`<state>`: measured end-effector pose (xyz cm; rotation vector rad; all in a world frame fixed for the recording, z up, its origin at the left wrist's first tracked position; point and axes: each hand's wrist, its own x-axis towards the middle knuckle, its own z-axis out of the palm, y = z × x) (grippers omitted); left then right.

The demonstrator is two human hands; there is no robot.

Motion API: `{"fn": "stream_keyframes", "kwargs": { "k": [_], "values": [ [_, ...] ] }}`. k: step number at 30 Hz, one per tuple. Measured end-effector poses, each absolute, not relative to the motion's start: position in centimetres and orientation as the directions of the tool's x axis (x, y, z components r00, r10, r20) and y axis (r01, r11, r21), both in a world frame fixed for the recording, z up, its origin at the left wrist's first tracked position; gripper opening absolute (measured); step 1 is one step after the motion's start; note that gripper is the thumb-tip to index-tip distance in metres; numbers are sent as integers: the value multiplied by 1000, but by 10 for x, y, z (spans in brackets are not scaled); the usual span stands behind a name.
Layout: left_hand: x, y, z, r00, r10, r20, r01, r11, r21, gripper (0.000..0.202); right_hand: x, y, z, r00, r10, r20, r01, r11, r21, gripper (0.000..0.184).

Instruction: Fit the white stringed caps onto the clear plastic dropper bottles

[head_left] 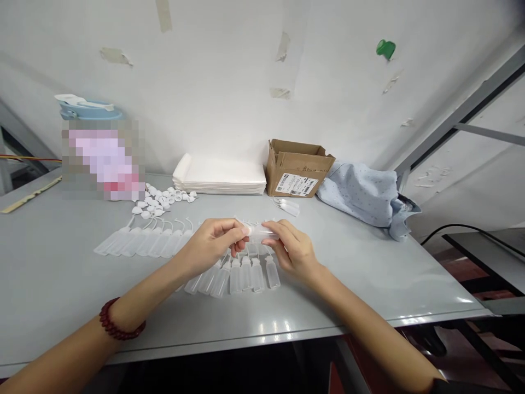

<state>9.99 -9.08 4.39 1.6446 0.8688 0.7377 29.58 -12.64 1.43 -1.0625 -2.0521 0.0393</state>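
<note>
Above the middle of the table, a translucent plastic bottle [259, 233] lies sideways between my two hands. My left hand [225, 236] pinches its white neck end, where a small cap may be partly hidden by the fingers. The other end is gripped by the fingers of my right hand [291, 247]. Just below my hands, several similar bottles [246, 274] with thin tubes lie on the table. Another row of bottles with curved tubes [141, 241] is to the left. Behind that row sits a pile of small white caps [153, 202].
A stack of white sheets or envelopes [223, 178] lies against the wall beside an open cardboard box [298, 167]. Two or so bottles [289, 207] lie before the box. Light blue cloth [363, 194] is at the right. A blurred pink item [104, 158] stands back left.
</note>
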Motion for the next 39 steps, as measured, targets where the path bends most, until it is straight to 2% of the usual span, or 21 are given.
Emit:
{"fn": "stream_keyframes", "kwargs": {
  "k": [2, 4, 7, 9, 11, 13, 16, 19, 21, 23, 26, 30, 35, 36, 37, 39],
  "values": [
    [98, -92, 45, 535, 843, 54, 207, -193, 959, 32, 294, -130, 19, -293, 755, 587, 613, 620, -491, 24],
    [95, -93, 47, 542, 835, 94, 250, -267, 930, 28, 293, -132, 24, -266, 844, 467, 510, 534, -674, 22],
    [92, -95, 50, 574, 794, 201, 283, -423, 861, 23, 294, -132, 30, -277, 940, 200, 243, 270, -932, 25],
    [91, -96, 51, 587, 756, 290, 275, -523, 807, 19, 296, -130, 31, -326, 945, 38, 69, 64, -996, 29],
    [91, -96, 51, 590, 718, 369, 265, -604, 752, 15, 296, -128, 31, -363, 930, -56, -21, -68, -997, 32],
    [91, -94, 49, 589, 707, 392, 275, -631, 725, 12, 296, -128, 31, -351, 935, -51, -16, -61, -998, 32],
    [90, -92, 46, 596, 746, 297, 323, -562, 762, 17, 294, -129, 29, -277, 953, 123, 144, 168, -975, 26],
    [89, -91, 45, 600, 774, 200, 367, -489, 791, 25, 293, -129, 27, -241, 915, 324, 329, 392, -859, 22],
    [89, -91, 45, 600, 776, 195, 371, -486, 791, 26, 294, -128, 25, -241, 882, 405, 415, 471, -778, 22],
    [89, -91, 45, 609, 762, 219, 363, -513, 778, 24, 295, -127, 23, -256, 870, 421, 467, 493, -734, 22],
    [88, -90, 44, 628, 742, 234, 357, -542, 761, 24, 297, -126, 23, -286, 899, 331, 436, 430, -791, 23],
    [92, -91, 43, 645, 733, 215, 355, -536, 766, 23, 297, -126, 26, -300, 941, 159, 285, 248, -926, 27],
    [80, -85, 56, 640, 739, 208, 329, -509, 796, 22, 296, -124, 29, -321, 946, 34, 81, 63, -995, 31],
    [71, -80, 61, 613, 763, 208, 338, -491, 803, 23, 297, -124, 30, -302, 953, 36, 53, 54, -997, 31],
    [59, -74, 66, 511, 825, 243, 365, -464, 807, 25, 298, -123, 31, -266, 963, 48, 38, 60, -997, 31],
    [30, -59, 73, 202, 922, 330, 437, -386, 812, 25, 302, -120, 32, -151, 984, 99, 53, 108, -993, 29]
  ]
}}
